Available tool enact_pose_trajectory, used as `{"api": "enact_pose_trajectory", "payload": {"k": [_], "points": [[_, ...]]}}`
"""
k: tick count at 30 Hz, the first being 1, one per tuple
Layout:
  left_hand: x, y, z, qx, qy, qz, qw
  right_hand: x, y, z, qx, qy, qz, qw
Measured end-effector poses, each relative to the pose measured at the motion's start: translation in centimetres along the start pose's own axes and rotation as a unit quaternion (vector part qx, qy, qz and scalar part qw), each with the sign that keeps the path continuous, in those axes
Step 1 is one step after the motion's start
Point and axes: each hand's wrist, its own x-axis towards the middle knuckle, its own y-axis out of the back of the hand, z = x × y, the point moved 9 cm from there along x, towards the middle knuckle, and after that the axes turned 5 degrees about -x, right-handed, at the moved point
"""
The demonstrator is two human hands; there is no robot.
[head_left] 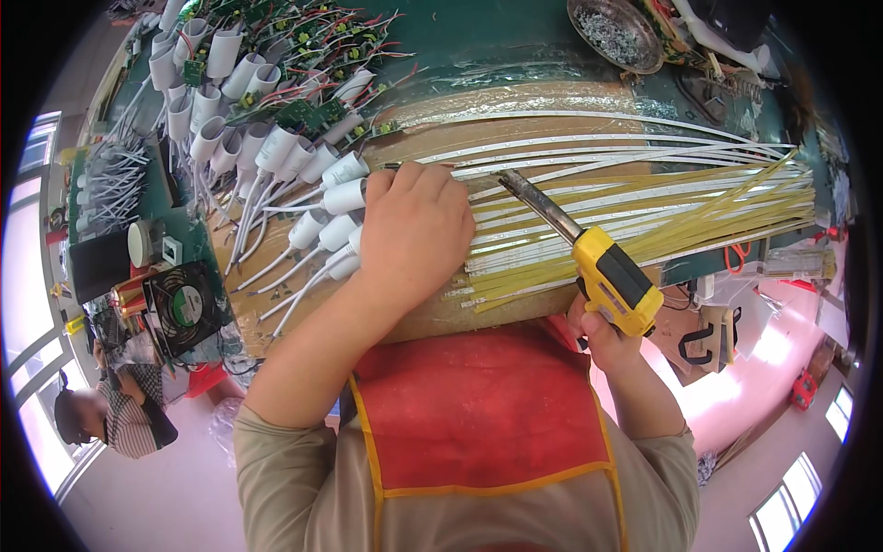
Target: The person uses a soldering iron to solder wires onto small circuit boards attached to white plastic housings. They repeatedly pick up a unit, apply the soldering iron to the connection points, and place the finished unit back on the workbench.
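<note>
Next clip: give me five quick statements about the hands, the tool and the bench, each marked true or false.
1. The right hand grips a yellow soldering gun. True.
2. The left hand is raised off the bench. False: it rests on the strips.
3. White cylinders lie left of the left hand. True.
4. The metal bowl is empty. False: it holds small silvery bits.
5. The fan sits at the bench's right end. False: it is left.

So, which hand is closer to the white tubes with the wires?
The left hand. It rests on the board right beside the white tubes, touching the nearest ones. The right hand is farther away at the board's near edge, holding the yellow soldering iron.
</note>
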Motion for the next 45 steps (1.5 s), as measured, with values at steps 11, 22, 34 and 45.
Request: {"api": "enact_pose_trajectory", "payload": {"k": [11, 22, 34, 45], "points": [[0.1, -0.2, 0.1, 0.023, 0.007, -0.017, 1.000, -0.1, 0.2, 0.3, -0.003, 0.001, 0.005, 1.000], [0.0, -0.3, -0.1, 0.013, 0.018, -0.022, 1.000, 0.4, 0.0, 0.3, 0.012, 0.022, -0.007, 1.000], [-0.8, 2.4, 0.5, 0.024, 0.021, -0.021, 0.999, 1.1, -0.1, -0.4, 0.144, 0.027, -0.002, 0.989], [-6.7, 4.5, -2.4, 0.106, 0.055, -0.042, 0.992, 1.0, 0.1, -0.2, 0.189, 0.030, 0.009, 0.981]]}}
